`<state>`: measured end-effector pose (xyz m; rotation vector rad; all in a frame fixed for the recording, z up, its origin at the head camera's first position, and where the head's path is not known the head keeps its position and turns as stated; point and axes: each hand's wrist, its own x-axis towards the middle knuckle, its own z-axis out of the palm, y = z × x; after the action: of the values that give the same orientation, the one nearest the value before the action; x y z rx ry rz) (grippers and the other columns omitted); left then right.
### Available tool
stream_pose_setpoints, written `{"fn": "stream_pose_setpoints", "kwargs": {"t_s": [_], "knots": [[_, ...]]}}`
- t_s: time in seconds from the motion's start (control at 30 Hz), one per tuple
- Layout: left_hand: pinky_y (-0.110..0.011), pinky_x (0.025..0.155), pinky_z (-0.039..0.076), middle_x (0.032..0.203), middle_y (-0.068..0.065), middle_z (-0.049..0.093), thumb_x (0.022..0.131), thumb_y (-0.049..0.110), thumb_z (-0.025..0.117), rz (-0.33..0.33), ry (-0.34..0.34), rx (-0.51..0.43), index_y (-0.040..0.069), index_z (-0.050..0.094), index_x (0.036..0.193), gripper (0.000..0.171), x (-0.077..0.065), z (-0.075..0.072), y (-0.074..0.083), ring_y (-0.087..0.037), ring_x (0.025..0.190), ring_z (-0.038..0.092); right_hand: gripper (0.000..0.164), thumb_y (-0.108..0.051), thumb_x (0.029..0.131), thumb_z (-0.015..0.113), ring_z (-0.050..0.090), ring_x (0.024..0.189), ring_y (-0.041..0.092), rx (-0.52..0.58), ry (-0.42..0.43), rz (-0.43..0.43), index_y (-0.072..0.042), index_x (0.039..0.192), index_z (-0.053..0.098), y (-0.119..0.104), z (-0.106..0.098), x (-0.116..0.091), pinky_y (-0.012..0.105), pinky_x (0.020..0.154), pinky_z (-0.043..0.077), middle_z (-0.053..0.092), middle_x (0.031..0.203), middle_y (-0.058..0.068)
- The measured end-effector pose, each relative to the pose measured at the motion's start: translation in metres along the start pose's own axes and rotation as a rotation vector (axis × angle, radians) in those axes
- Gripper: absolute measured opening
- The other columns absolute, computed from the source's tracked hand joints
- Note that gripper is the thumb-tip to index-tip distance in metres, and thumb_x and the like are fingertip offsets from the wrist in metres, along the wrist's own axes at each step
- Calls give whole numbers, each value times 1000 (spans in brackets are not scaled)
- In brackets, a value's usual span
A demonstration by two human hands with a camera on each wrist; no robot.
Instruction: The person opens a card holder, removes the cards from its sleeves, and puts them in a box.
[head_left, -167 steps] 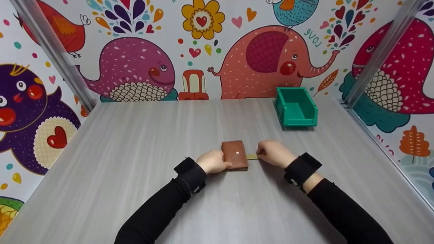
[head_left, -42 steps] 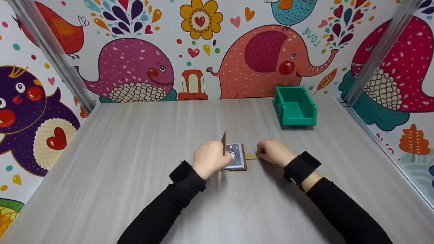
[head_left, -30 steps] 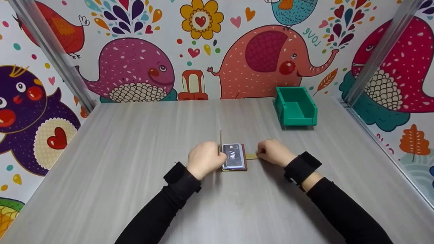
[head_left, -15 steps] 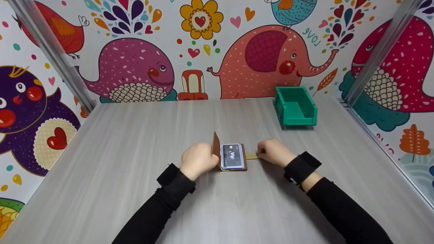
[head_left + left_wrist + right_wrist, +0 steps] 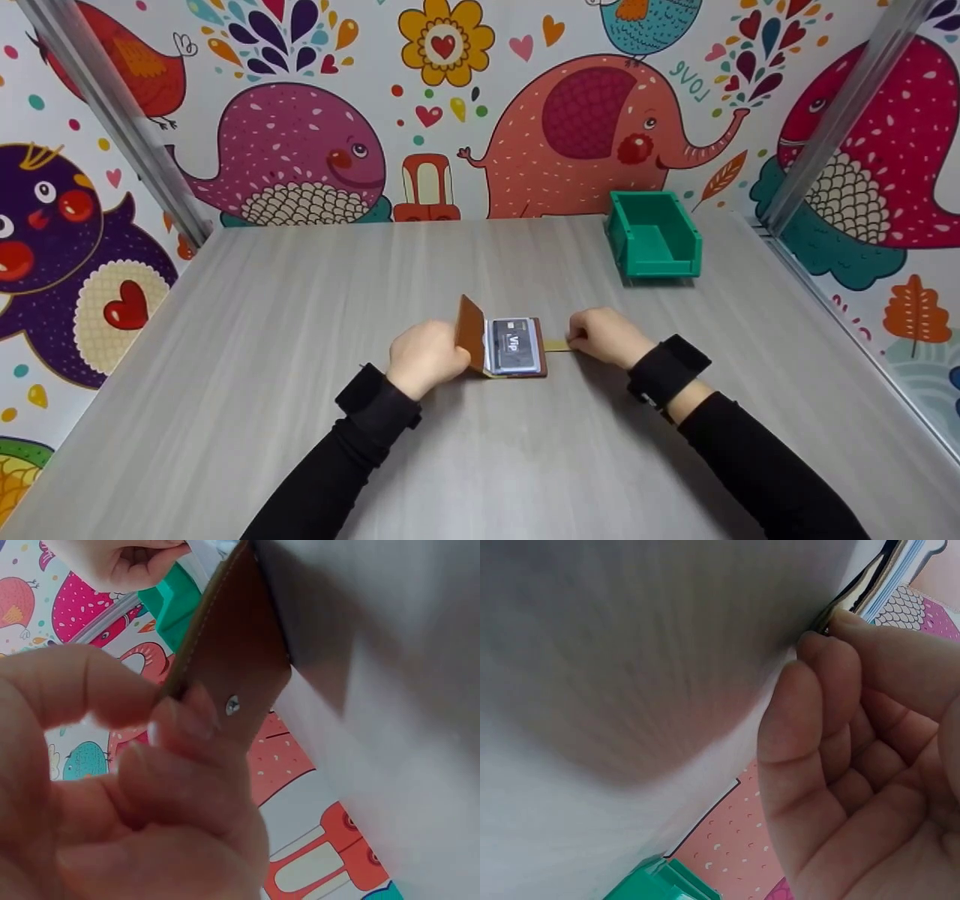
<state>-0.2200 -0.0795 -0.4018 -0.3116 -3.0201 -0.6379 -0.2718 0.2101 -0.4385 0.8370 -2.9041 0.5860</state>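
Observation:
A small brown card wallet (image 5: 541,346) lies on the table with its front cover (image 5: 471,334) tilted up to the left. A dark card marked "Vip" (image 5: 514,346) shows in a clear sleeve inside. My left hand (image 5: 426,358) pinches the cover's edge between thumb and fingers. A metal snap (image 5: 232,704) is visible on the cover's outer face in the left wrist view. On the other side, my right hand (image 5: 607,336) pinches the end of a yellowish strap (image 5: 556,346) that sticks out from the wallet's right edge. Its fingertips are low, close over the table.
A green plastic bin (image 5: 655,236) stands at the back right of the pale wood-grain table (image 5: 337,300). Printed cartoon panels (image 5: 300,150) rise behind and at both sides, with metal posts (image 5: 124,120) at the corners.
The wallet was closed at first. My left hand has swung its cover up past upright and over to the left, uncovering the card. My right hand has stayed on the strap.

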Motion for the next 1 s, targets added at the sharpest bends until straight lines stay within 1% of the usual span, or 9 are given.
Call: {"fn": "stream_pose_setpoints", "kwargs": {"t_s": [0.2, 0.37, 0.57, 0.7, 0.8, 0.93, 1.0], "knots": [[-35, 48, 37, 67, 0, 56, 79, 15, 62, -13, -42, 32, 17, 48, 62, 22, 1, 0, -6, -18, 58, 49, 13, 0, 82, 74, 59, 68, 18, 6, -9, 2, -7, 75, 67, 1, 0, 0, 40, 67, 52, 67, 75, 3], [-38, 50, 41, 69, -1, 58, 81, 17, 62, -11, -64, 57, 16, 51, 63, 21, 1, 2, -11, -19, 60, 51, 14, 0, 83, 73, 57, 67, 17, 2, -13, 6, -8, 74, 66, 1, 0, 0, 39, 67, 51, 65, 74, 3], [-42, 55, 47, 75, -5, 64, 84, 17, 64, -23, -105, 88, 12, 58, 69, 17, 1, 3, -17, -20, 64, 55, 16, -2, 83, 74, 51, 64, 14, 3, -25, 21, -9, 72, 65, 1, 0, 0, 35, 64, 47, 62, 72, 0], [-43, 55, 48, 77, -6, 64, 86, 18, 65, -29, -122, 103, 9, 62, 73, 16, 1, 5, -19, -20, 63, 55, 15, -2, 83, 74, 51, 64, 14, 7, -33, 27, -10, 73, 65, 0, -1, -1, 35, 64, 47, 63, 72, 1], [-43, 55, 48, 77, -6, 64, 87, 20, 64, -32, -149, 122, 7, 65, 77, 17, 2, 6, -21, -20, 64, 55, 15, -2, 83, 74, 51, 64, 14, 6, -34, 27, -9, 73, 65, 0, -1, 0, 36, 64, 48, 63, 73, 1], [-45, 57, 50, 81, -8, 65, 88, 20, 64, -31, -180, 142, 5, 67, 80, 18, 2, 7, -23, -21, 66, 57, 14, -2, 82, 75, 54, 65, 15, -3, -26, 18, -9, 73, 66, 1, 0, 0, 37, 65, 49, 64, 73, 1], [-46, 58, 50, 82, -9, 66, 88, 20, 64, -30, -185, 150, 5, 68, 80, 18, 2, 8, -24, -22, 67, 58, 14, -2, 82, 75, 55, 65, 15, -5, -23, 13, -9, 73, 66, 1, 0, 0, 38, 65, 50, 65, 73, 2]]}}
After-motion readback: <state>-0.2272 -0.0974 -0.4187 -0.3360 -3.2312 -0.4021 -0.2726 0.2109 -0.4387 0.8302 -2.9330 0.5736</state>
